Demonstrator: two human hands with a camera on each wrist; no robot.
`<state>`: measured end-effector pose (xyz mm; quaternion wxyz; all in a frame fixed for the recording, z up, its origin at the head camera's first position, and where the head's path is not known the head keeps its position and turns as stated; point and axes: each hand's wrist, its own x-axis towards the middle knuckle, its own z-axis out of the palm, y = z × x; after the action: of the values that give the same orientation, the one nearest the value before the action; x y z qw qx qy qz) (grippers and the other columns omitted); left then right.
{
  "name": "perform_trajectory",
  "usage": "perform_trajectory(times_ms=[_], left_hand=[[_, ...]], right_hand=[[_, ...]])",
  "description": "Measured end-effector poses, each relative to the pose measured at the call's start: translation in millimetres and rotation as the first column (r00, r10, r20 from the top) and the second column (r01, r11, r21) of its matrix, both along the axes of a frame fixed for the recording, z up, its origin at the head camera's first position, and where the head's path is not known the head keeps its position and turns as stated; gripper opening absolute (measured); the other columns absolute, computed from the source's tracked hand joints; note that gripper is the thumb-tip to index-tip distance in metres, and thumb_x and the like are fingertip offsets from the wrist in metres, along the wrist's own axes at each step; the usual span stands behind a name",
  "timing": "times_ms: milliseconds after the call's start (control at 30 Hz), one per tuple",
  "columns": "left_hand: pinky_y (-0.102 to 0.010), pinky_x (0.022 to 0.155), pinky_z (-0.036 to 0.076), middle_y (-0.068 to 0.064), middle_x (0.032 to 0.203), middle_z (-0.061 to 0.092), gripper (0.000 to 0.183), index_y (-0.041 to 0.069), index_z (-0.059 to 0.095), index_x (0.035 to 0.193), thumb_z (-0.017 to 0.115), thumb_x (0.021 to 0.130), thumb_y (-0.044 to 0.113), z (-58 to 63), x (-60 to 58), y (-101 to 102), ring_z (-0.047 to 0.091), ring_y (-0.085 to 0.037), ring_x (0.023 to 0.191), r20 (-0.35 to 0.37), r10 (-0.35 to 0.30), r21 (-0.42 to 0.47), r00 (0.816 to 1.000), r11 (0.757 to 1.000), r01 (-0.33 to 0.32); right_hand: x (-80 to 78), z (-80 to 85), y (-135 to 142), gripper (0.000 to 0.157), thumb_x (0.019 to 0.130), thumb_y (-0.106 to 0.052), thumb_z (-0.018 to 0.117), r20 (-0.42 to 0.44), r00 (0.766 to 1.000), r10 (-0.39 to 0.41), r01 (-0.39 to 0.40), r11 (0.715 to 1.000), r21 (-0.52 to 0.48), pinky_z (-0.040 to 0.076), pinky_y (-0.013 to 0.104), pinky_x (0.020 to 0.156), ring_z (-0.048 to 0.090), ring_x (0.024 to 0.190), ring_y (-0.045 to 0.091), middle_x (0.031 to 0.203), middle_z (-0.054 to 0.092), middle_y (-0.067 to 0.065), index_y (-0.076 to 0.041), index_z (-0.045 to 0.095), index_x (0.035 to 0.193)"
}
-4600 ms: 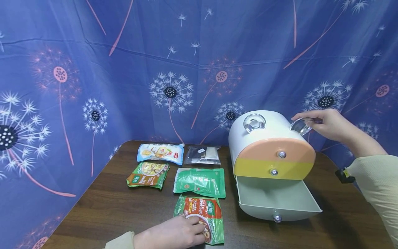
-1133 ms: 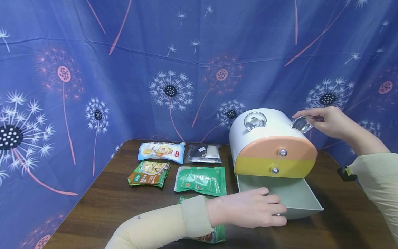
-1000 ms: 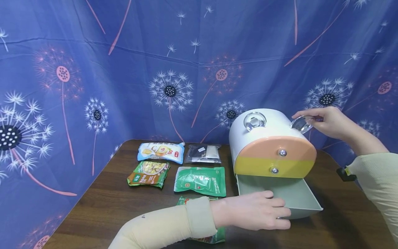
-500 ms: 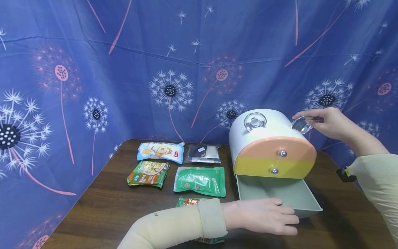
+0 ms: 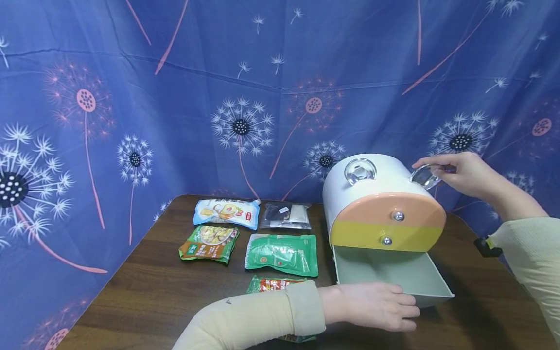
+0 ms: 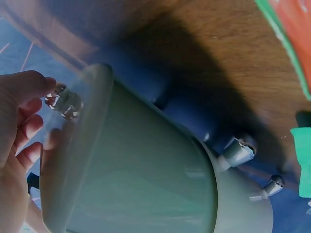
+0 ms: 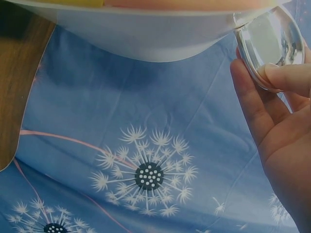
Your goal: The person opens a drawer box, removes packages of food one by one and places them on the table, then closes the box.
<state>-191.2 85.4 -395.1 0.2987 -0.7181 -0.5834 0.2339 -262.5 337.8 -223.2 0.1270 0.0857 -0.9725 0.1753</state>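
A rounded desktop drawer box [image 5: 382, 170] with a white body and orange, yellow and grey-green fronts stands at the right of the table. Its lowest drawer [image 5: 393, 267] is pulled out, and nothing shows inside it. My left hand [image 5: 378, 306] is at that drawer's front. In the left wrist view its thumb and a fingertip are at the shiny drawer knob [image 6: 64, 101], seemingly pinching it, the other fingers curled beside. My right hand [image 5: 470, 172] pinches the silver, disc-shaped ear [image 7: 272, 46] on the box's top right between thumb and fingers.
Left of the box lie a green pouch [image 5: 282, 255], a blue-white packet [image 5: 226, 214], a green-brown packet [image 5: 210, 243] and a clear bag [image 5: 286, 216]. A red-green packet [image 5: 273, 284] lies partly under my left forearm. A dandelion-print curtain [image 5: 175, 121] hangs behind the table [image 5: 144, 291].
My left hand has left the red-green packet, crossed right to the drawer front, and shifted slightly further right and down. My right hand stays on the silver ear. The drawer looks equally far out.
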Motion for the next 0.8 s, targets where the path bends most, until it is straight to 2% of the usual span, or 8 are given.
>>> perform_trajectory(times_ms=[100,267,333,600,800], left_hand=[[-0.021,0.087,0.035,0.013,0.127,0.052,0.039,0.029,0.054,0.126,0.025,0.101,0.019,1.3,-1.8,-0.3,0.044,-0.009,0.117,-0.012,0.007,-0.009,1.0,1.0,-0.007],[-0.018,0.086,0.034,0.014,0.125,0.054,0.041,0.03,0.057,0.124,0.025,0.101,0.017,13.9,0.6,-5.9,0.045,-0.008,0.115,-0.029,0.004,-0.018,1.0,1.0,-0.005],[-0.018,0.086,0.034,0.015,0.124,0.054,0.042,0.03,0.058,0.123,0.025,0.101,0.017,15.5,0.9,-6.7,0.045,-0.007,0.114,-0.041,-0.001,-0.016,0.999,1.0,0.0],[-0.021,0.087,0.035,0.014,0.125,0.054,0.041,0.032,0.061,0.119,0.027,0.101,0.017,-4.3,-6.9,4.3,0.045,-0.009,0.115,-0.066,-0.01,0.009,0.998,1.0,0.011],[-0.02,0.085,0.035,0.016,0.118,0.057,0.04,0.035,0.065,0.111,0.03,0.1,0.018,-7.8,-11.4,8.1,0.047,-0.007,0.11,-0.085,-0.003,0.064,0.996,0.998,0.009]], right_hand=[[-0.4,-0.4,0.2,0.031,0.098,-0.022,0.048,-0.006,1.0,0.002,-0.002,1.0,-0.001,0.032,0.03,0.039,0.03,0.04,0.013,0.109,0.056,0.022,-0.018,0.058,0.128],[-0.8,-0.5,0.1,0.031,0.098,-0.02,0.048,-0.007,1.0,0.004,-0.004,1.0,-0.003,0.032,0.03,0.039,0.03,0.04,0.013,0.11,0.056,0.022,-0.018,0.058,0.128],[-0.8,-0.7,-0.1,0.031,0.098,-0.02,0.048,-0.003,1.0,0.002,-0.002,1.0,-0.003,0.032,0.03,0.039,0.03,0.04,0.013,0.111,0.056,0.022,-0.018,0.058,0.128],[-0.9,-1.3,-0.2,0.031,0.098,-0.019,0.048,-0.009,1.0,0.003,-0.003,1.0,-0.001,0.032,0.03,0.039,0.03,0.04,0.013,0.109,0.056,0.022,-0.018,0.058,0.128],[-1.3,-1.2,-0.3,0.031,0.098,-0.02,0.048,-0.009,1.0,0.006,-0.006,1.0,-0.003,0.032,0.03,0.039,0.029,0.04,0.012,0.111,0.056,0.022,-0.018,0.058,0.128]])
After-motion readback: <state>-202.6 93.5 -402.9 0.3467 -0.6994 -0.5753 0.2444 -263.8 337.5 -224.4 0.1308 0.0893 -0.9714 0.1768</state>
